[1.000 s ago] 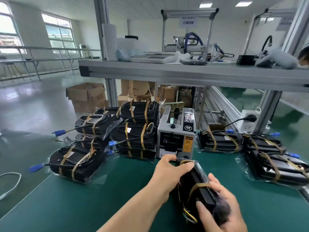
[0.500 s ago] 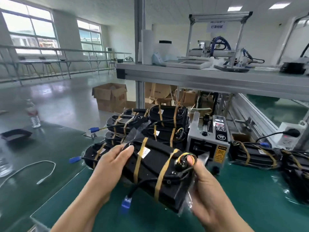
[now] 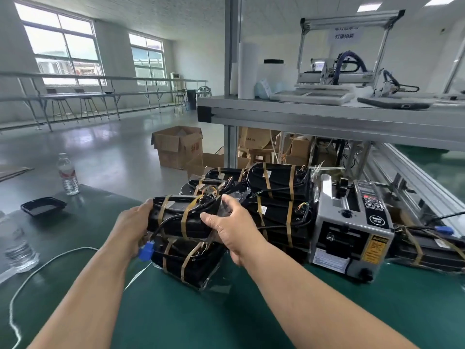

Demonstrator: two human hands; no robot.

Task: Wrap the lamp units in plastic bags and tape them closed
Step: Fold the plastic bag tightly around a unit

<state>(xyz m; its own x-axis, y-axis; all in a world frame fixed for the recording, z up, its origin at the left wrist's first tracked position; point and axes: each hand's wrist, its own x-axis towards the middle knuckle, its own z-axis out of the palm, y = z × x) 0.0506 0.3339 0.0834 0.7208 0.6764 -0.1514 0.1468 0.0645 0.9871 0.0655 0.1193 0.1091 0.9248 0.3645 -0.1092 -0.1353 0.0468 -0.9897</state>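
Observation:
A black lamp unit (image 3: 180, 219), bagged in clear plastic and banded with brown tape, is held between my two hands. My left hand (image 3: 130, 222) grips its left end and my right hand (image 3: 230, 227) grips its right end. It rests on or just above another wrapped lamp unit (image 3: 187, 263) lying on the green table (image 3: 226, 321). A blue plug (image 3: 146, 250) hangs below my left hand. A stack of several wrapped lamp units (image 3: 274, 195) stands behind. A grey tape dispenser (image 3: 349, 227) sits to the right of the stack.
More wrapped units (image 3: 427, 245) lie right of the dispenser. A water bottle (image 3: 68, 173), a black tray (image 3: 42, 206), another bottle (image 3: 18, 248) and a white cable (image 3: 37, 270) are at the left. A metal shelf (image 3: 327, 117) hangs overhead. Cardboard boxes (image 3: 177, 144) stand on the floor.
Both hands have carried the wrapped lamp unit left and forward from in front of the tape dispenser, down onto the pile at the left. The view has swung left.

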